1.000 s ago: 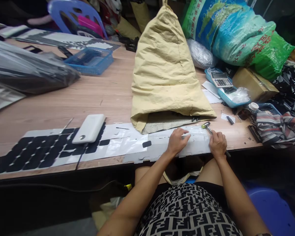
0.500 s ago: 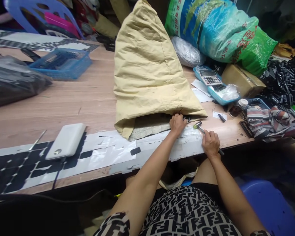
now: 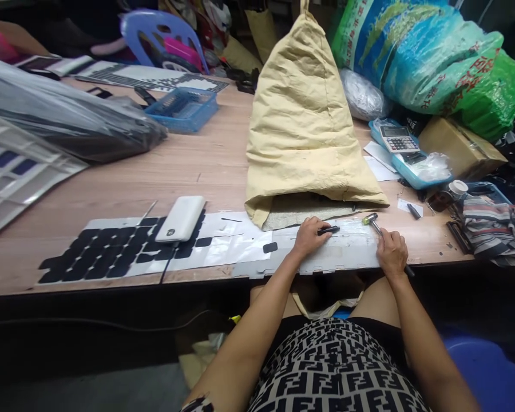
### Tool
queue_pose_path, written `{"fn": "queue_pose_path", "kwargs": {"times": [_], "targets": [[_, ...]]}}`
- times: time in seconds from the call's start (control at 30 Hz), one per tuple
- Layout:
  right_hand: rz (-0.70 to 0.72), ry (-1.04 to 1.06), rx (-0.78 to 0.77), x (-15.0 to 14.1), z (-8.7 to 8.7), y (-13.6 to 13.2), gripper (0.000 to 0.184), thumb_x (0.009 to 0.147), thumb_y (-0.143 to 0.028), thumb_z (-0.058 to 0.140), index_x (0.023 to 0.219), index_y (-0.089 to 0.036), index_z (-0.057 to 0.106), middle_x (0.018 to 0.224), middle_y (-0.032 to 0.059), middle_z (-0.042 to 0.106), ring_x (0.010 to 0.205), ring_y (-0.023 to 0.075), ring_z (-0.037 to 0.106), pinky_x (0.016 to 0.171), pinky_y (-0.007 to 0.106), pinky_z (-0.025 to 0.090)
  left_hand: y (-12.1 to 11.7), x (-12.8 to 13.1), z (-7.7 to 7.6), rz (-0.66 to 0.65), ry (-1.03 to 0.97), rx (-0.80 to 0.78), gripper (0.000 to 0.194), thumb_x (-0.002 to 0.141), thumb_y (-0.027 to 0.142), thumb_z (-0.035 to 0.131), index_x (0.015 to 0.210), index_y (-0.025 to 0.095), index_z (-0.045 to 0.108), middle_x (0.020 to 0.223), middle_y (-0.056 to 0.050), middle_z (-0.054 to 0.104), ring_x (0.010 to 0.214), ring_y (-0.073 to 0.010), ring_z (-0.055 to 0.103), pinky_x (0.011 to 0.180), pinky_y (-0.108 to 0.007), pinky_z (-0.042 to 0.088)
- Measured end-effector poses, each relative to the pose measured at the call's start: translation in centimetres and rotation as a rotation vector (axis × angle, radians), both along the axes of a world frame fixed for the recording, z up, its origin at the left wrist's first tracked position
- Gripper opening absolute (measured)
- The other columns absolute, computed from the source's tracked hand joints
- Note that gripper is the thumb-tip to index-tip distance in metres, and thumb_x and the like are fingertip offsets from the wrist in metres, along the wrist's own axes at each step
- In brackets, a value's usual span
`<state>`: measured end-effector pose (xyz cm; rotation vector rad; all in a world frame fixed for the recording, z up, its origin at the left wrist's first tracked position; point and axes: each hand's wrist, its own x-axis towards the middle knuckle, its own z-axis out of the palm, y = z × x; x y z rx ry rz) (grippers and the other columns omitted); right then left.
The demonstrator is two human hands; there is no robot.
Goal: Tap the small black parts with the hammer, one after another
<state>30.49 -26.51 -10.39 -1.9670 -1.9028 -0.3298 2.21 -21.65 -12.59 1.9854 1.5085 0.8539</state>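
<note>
From where I stood, the big cloth sack lay on the surface with its mouth facing the person. Just in front of that mouth, the left hand pinched a slim black piece, its fingers closed narrowly around one end. The right hand was wrapped around the handle of a small hammer, whose head sat near the sack's right front corner.

The piece was outside the sack and in the fingers, but not set down; the hammer's head was apart from it. Whether the piece was finished, I couldn't tell.

The piece's long axis ran sideways, roughly along the sack's mouth, its free end pointing right towards the hammer's head. The hammer slanted, head towards the sack, handle end away to the right.
</note>
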Motion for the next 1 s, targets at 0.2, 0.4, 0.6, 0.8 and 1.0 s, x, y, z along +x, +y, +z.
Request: {"fn": "queue_pose_path", "kwargs": {"times": [0.2, 0.4, 0.6, 0.8, 1.0], "targets": [[0.133, 0.354, 0.002, -2.8, 1.2, -1.1, 0.036, 0.099, -0.031, 0.046, 0.124, -0.020, 0.070, 0.102, 0.0104, 0.067, 0.094, 0.0227, 0.060, 0.083, 0.034, 0.048, 0.3, 0.2, 0.2, 0.020, -0.023, -0.024, 0.021, 0.085, 0.029, 0.074, 0.105, 0.025, 0.077, 0.098, -0.004, 0.067, 0.099, -0.0233, 0.057, 0.088, -0.036, 0.047], [0.446, 0.570, -0.104, -7.1, 2.5, -2.0, 0.037, 0.101, -0.032, 0.046, 0.130, -0.024, 0.068, 0.107, 0.0081, 0.070, 0.099, 0.0202, 0.066, 0.092, 0.035, 0.054, 0.3, 0.1, 0.4, 0.016, -0.040, -0.034, 0.018, 0.086, 0.030, 0.075, 0.103, 0.026, 0.078, 0.095, -0.003, 0.065, 0.099, -0.0223, 0.058, 0.091, -0.036, 0.047], [0.485, 0.540, -0.160, -8.4, 1.9, -1.9, 0.038, 0.101, -0.029, 0.045, 0.130, -0.024, 0.068, 0.098, 0.0075, 0.068, 0.093, 0.0195, 0.066, 0.087, 0.033, 0.055, 0.3, 0.2, 0.8, 0.021, -0.002, -0.037, 0.007, 0.086, 0.029, 0.075, 0.091, 0.026, 0.079, 0.090, -0.002, 0.064, 0.095, -0.0213, 0.056, 0.088, -0.035, 0.047], [0.451, 0.551, -0.121, -7.7, 2.2, -1.8, 0.037, 0.102, -0.030, 0.045, 0.130, -0.024, 0.068, 0.100, 0.0074, 0.068, 0.094, 0.0190, 0.066, 0.088, 0.033, 0.054, 0.4, 0.2, 0.5, 0.024, -0.042, -0.033, 0.017, 0.086, 0.030, 0.075, 0.102, 0.027, 0.079, 0.093, -0.002, 0.066, 0.097, -0.0214, 0.058, 0.091, -0.036, 0.048], [0.454, 0.544, -0.118, -6.9, 1.8, -1.8, 0.035, 0.100, -0.028, 0.048, 0.127, -0.021, 0.070, 0.099, 0.0072, 0.069, 0.093, 0.0189, 0.067, 0.088, 0.033, 0.055, 0.5, 0.2, 0.4, 0.019, -0.028, -0.033, 0.018, 0.085, 0.030, 0.075, 0.102, 0.026, 0.080, 0.095, -0.003, 0.067, 0.099, -0.0225, 0.059, 0.091, -0.037, 0.048]]}}
